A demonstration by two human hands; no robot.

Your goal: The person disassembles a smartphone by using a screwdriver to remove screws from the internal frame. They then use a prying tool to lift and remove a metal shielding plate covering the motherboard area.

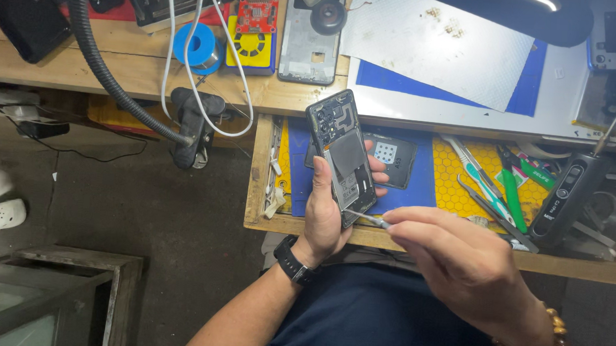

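**Opened phone in hand, tool at its lower edge**

Left hand (328, 208) wraps the opened phone (342, 157) from behind, fingers curled round the right edge, thumb on the left; back cover is off, internals face up. Phone is held in the air, tilted, above the pulled-out drawer (258, 170) at the front of the bench, top end near the bench edge.

Right hand (452, 257) is closed in a pinch on a thin pale tool (371, 219). Tip sits at the phone's lower right corner; can't tell if it touches a part or just the frame.

My read on doing it well:
- keep the left grip firm on the frame edges only, off the board
- brace the right hand against the left so the tip doesn't skate
- small lever moves, low angle, no stabbing near flex cables
- work over the honeycomb mat (457, 178), so anything dropped lands there and not among the tweezers (485, 184)
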